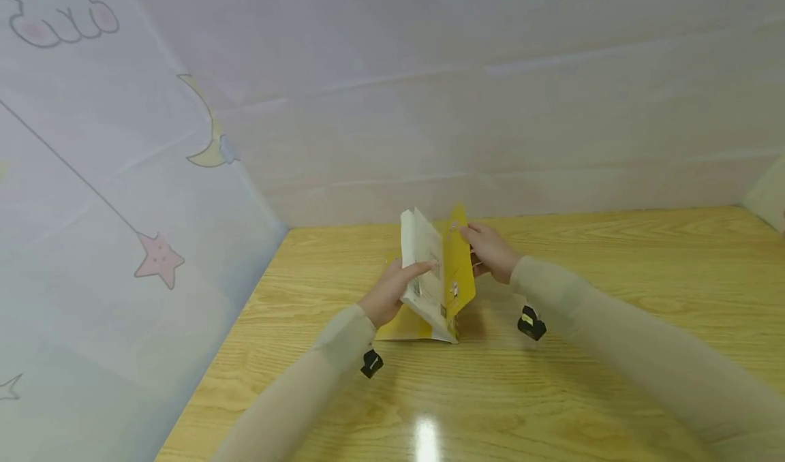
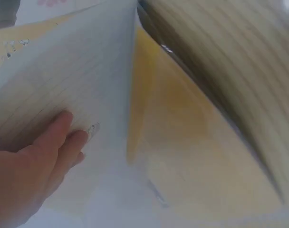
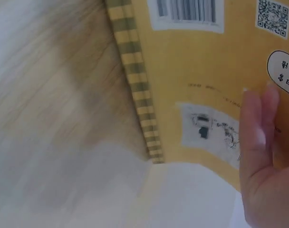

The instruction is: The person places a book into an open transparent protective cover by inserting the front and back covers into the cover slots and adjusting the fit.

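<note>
A notebook (image 1: 424, 244) with a yellow cover stands partly open, its white pages raised. My left hand (image 1: 392, 290) grips the block of pages, thumb on the inner face, fingers behind. In the left wrist view those fingers lie against a faintly lined page (image 2: 106, 71), with a yellow cover flap (image 2: 192, 142) spread to the right. With my right hand (image 1: 494, 252) I hold the upright cover (image 1: 456, 261) by its outer edge, thumb toward the inside. On its outer face, the right wrist view has a barcode (image 3: 187, 13), a QR code (image 3: 273, 18) and a checked spine (image 3: 135, 76).
The notebook's spine end is low on the wood-grain table (image 1: 582, 380). Behind the table hangs a pale cloth wall (image 1: 490, 128), and another with a moon and a pink star (image 1: 159, 259) borders the left side. Black wrist devices (image 1: 531, 323) hang below both sleeves.
</note>
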Tool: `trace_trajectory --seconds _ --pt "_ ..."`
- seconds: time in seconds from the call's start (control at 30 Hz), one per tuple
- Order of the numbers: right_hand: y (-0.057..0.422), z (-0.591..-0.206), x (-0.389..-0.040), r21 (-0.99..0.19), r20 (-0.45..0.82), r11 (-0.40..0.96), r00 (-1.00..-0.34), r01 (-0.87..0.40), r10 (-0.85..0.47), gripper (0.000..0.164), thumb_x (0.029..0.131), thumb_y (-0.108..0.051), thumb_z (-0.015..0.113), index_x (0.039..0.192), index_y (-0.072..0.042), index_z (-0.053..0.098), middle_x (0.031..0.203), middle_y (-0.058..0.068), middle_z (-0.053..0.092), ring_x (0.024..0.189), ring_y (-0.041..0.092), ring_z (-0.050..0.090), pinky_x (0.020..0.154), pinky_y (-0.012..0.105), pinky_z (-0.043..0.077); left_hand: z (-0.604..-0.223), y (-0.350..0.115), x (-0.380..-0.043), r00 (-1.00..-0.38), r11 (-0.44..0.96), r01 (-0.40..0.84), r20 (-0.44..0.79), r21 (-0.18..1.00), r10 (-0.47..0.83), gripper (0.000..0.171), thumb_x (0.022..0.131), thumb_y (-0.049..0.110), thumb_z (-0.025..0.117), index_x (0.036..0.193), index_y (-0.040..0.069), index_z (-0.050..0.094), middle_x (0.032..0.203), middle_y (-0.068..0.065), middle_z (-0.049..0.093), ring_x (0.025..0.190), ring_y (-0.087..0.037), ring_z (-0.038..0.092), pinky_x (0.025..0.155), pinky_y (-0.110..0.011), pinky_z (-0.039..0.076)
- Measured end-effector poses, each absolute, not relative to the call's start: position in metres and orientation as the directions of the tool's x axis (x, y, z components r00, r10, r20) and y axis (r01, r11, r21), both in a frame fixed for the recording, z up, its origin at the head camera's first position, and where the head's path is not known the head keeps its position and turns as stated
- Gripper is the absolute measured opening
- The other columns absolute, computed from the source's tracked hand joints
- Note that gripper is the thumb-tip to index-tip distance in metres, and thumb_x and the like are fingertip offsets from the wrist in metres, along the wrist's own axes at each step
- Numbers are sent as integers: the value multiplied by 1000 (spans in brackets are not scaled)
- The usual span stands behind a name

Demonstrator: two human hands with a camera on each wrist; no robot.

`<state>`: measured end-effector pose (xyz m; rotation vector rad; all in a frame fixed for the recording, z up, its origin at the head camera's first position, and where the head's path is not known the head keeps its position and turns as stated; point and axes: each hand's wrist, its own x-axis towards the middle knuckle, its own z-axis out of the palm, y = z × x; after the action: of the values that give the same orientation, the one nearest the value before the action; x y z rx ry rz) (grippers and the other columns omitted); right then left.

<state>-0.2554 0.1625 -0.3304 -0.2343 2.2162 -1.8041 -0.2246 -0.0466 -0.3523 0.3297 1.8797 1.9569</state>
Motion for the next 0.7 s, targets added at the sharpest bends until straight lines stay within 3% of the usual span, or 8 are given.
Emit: trace_trajectory --seconds 0.23,0.53,0.7 --pt "187 -349 -251 -975 -132 207 -961 81 -244 51 108 -25 25 147 8 26 116 23 62 80 12 69 71 34 58 -360 -57 -225 -916 -48 -176 -145 983 373 57 93 11 43 148 -3 34 144 -24 43 129 -39 45 102 -49 41" --pt "213 -373 -251 -959 -235 213 -947 188 -219 54 108 -24 25 143 17 26 95 6 68 76 12 69 68 33 58 -367 -64 -229 -934 -61 -190 -162 980 320 49 96 8 45 143 -5 40 136 -25 52 119 -35 56 93 -38 50" --pt "221 -383 -251 -941 -288 244 -935 236 -208 55 107 -24 25 145 16 23 100 7 66 79 9 66 71 29 56 -372 -65 -231 -943 -68 -224 -199 972 266 46 95 5 45 139 -8 43 132 -25 54 113 -30 60 91 -35 51"
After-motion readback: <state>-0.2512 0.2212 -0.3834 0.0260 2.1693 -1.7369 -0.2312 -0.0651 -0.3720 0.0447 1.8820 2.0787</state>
